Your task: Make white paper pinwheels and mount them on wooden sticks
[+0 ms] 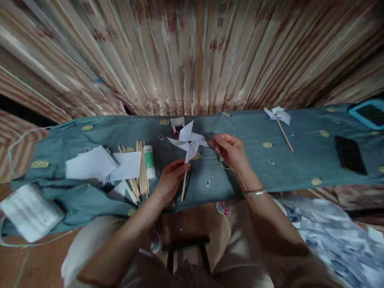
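Observation:
A white paper pinwheel (pixel 195 139) with a dark pin at its centre stands over the cloth-covered table. My left hand (pixel 171 178) is closed around the upper part of its wooden stick (pixel 184 186), just below the blades. On the other side, my right hand (pixel 229 149) is closed, thumb and fingers pinched at the tip of the right blade. Behind the pinwheel sits a small open box (pixel 177 125), its contents too dark to make out. Partly hidden beside my right hand lies a roll of tape (pixel 223 163).
Left of my hands are white paper sheets (pixel 90 163), several wooden sticks (pixel 143 170) and a green-and-white glue stick (pixel 149 162). A second pinwheel (pixel 279 116) lies at the right, near a black phone (pixel 350 155) and a blue-framed device (pixel 369 114). A white packet (pixel 32 213) rests at far left.

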A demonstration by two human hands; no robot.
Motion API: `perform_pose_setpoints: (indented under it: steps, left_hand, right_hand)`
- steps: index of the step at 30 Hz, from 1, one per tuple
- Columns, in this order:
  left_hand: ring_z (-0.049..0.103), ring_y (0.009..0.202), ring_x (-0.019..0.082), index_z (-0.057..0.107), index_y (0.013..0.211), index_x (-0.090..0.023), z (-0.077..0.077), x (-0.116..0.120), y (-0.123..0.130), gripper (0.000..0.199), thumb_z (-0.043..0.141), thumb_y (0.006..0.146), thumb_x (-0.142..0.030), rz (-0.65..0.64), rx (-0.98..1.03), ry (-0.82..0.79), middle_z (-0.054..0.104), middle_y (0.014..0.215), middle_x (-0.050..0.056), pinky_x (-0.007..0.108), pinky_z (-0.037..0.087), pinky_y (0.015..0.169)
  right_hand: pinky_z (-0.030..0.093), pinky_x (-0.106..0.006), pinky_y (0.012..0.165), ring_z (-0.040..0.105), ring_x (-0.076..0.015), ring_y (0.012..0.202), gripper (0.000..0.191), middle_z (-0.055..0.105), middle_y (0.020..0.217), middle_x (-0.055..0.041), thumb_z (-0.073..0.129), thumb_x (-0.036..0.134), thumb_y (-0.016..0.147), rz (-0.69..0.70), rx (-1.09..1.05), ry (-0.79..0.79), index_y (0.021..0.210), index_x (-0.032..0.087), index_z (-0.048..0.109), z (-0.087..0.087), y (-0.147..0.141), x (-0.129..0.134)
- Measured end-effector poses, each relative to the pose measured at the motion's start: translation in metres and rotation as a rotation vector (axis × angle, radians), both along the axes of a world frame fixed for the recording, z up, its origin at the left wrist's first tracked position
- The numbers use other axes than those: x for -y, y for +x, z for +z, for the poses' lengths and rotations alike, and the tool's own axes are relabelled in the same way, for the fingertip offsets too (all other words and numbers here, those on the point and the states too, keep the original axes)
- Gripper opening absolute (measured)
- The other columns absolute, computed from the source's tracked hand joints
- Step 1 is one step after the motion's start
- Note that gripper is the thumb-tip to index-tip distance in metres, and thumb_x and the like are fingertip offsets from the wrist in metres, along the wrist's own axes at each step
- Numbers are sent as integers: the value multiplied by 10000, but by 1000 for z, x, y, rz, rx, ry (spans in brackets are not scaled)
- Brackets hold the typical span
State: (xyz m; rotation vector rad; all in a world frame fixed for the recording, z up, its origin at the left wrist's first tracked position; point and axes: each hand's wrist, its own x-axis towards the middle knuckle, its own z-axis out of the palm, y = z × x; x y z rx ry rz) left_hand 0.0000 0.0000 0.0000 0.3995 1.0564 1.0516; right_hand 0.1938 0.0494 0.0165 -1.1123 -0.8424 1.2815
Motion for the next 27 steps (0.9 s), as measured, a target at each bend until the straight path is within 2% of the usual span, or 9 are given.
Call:
perform_pose_setpoints:
  steps: [4, 7, 13, 17, 27]
  left_hand:
    - [637, 666, 83, 749, 753, -142, -2, 3, -2, 428, 977, 416, -272, -48, 16, -15, 739, 717, 8, 187, 484, 666]
    - [644, 679, 93, 746, 766, -140, -4, 3, -2, 406, 968, 444, -250, -51, 16, -12, 739, 727, 14, 200, 485, 677]
    - [625, 661, 84, 748, 764, -138, -5, 2, -2, 342, 945, 492, -203, -32, 11, 9, 726, 726, 7, 201, 475, 668]
    - [632, 678, 90, 751, 751, -131, -7, 1, -2, 330, 939, 485, -186, 2, 33, 9, 723, 729, 14, 208, 480, 696]
    - [614, 673, 81, 761, 723, -141, -6, -1, -2, 343, 948, 450, -230, 17, 20, 33, 717, 733, 7, 191, 464, 677]
  right_hand:
    - [439, -206, 553, 523, -73, 569, 395, 727, 710, 9, 895, 551, 519, -33, 124, 29, 696, 224, 761, -4, 5, -7]
    - [445, -229, 568, 535, -89, 578, 427, 690, 651, 18, 890, 571, 503, 24, 172, 27, 687, 214, 746, -7, 2, -8]
    - [392, -246, 524, 456, -81, 506, 397, 596, 529, 43, 892, 523, 472, 52, 199, 1, 615, 199, 711, -6, -6, -5]
    - [359, -241, 507, 449, -79, 496, 352, 603, 521, 32, 879, 484, 500, 68, 197, -35, 601, 191, 714, -5, -7, -3]
    - [382, -239, 529, 503, -83, 507, 361, 642, 548, 27, 911, 454, 449, 108, 103, -164, 609, 193, 720, -8, -13, 2]
